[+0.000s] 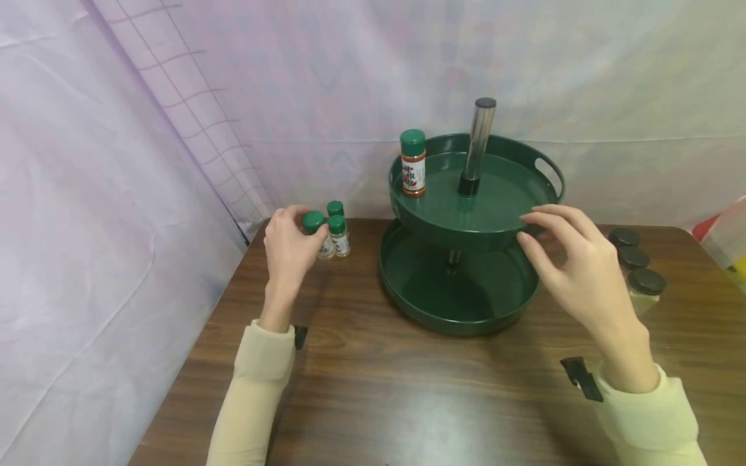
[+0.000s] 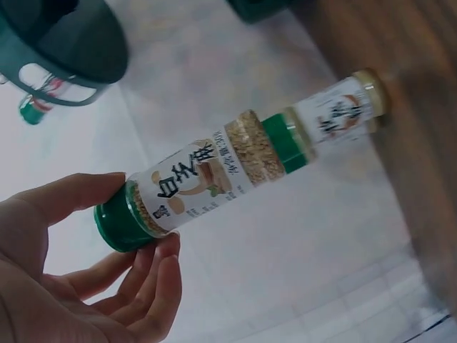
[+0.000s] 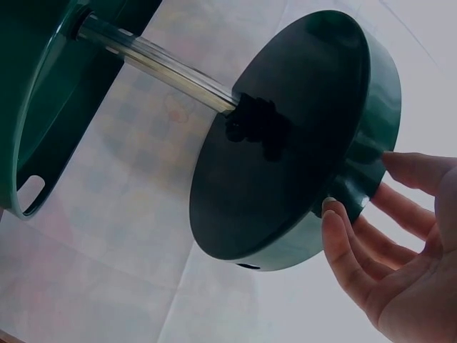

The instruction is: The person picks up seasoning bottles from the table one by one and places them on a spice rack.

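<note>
My left hand (image 1: pixel 291 243) pinches the green cap of a spice jar (image 2: pixel 207 175) with thumb and fingers. Pale sesame-like seeds and a white label show on it. Beyond its base in the left wrist view stands another green-capped jar (image 2: pixel 335 111); small green-capped jars (image 1: pixel 340 239) also stand beside the hand in the head view. My right hand (image 1: pixel 583 265), fingers loosely bent, is at the right front rim of the green two-tier tray (image 1: pixel 454 223). Its fingertips (image 3: pixel 332 207) lie against or very near the upper tier's wall; firm contact is unclear.
A green-capped jar of red powder (image 1: pixel 413 169) stands on the upper tier, left of the metal post (image 1: pixel 479 142). Several black-lidded jars (image 1: pixel 647 282) are on the right of the wooden table (image 1: pixel 361 388), partly behind my right hand. A pale curtain (image 1: pixel 326 77) hangs behind.
</note>
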Demonstrator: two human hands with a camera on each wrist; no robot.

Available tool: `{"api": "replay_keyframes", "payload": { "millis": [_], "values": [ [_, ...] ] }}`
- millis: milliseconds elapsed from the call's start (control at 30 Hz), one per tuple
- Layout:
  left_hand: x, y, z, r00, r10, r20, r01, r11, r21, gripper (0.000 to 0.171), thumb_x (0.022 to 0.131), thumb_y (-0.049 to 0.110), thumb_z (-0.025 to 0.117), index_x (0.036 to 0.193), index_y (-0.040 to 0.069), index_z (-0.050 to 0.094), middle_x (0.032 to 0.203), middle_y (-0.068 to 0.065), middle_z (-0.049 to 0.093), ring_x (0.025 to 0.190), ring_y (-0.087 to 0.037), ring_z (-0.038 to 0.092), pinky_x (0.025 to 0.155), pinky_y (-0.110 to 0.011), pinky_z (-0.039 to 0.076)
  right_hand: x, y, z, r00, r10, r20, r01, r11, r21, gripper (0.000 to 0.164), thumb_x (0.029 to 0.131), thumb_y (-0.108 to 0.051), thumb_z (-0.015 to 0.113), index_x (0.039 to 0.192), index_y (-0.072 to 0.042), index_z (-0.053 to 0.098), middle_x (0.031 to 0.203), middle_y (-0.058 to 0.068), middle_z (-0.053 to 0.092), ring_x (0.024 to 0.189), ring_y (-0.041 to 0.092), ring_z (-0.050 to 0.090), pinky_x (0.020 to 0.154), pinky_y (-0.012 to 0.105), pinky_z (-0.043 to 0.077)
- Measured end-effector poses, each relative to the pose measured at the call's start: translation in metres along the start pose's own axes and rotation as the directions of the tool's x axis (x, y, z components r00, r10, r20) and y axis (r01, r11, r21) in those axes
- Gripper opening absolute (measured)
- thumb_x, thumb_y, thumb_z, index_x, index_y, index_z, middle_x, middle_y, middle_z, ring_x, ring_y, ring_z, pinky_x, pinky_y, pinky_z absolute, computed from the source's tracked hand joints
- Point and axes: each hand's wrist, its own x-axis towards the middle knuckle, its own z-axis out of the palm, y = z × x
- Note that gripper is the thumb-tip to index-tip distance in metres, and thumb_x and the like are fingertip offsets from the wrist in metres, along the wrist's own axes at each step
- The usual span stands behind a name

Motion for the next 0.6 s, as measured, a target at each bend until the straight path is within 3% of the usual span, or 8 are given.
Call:
{"api": "replay_keyframes", "payload": {
  "millis": [233, 600],
  "values": [
    [0.006, 0.027, -0.015, 0.993, 0.093, -0.075, -0.097, 0.994, -0.056, 0.035, 0.083, 0.013, 0.078, 0.113, -0.005, 0.070, 0.105, -0.020, 0.065, 0.086, -0.031, 0.062, 0.080, -0.046, 0.050, 0.001, 0.001, 0.000, 1.000, 0.004, 0.000, -0.004, 1.000, -0.008, 0.031, 0.085, 0.003, 0.077, 0.116, 0.000, 0.071, 0.122, 0.016, 0.065, 0.084, 0.024, 0.065, 0.080, 0.009, 0.038],
    [0.014, 0.059, -0.029, 0.971, 0.202, -0.127, -0.213, 0.974, -0.081, 0.034, 0.082, 0.013, 0.079, 0.110, -0.003, 0.071, 0.101, -0.018, 0.066, 0.086, -0.032, 0.062, 0.083, -0.045, 0.045, 0.001, 0.001, 0.000, 1.000, 0.000, -0.001, 0.000, 1.000, -0.009, 0.033, 0.084, 0.005, 0.078, 0.115, 0.001, 0.071, 0.121, 0.017, 0.065, 0.084, 0.025, 0.065, 0.081, 0.007, 0.038]
  ]
}}
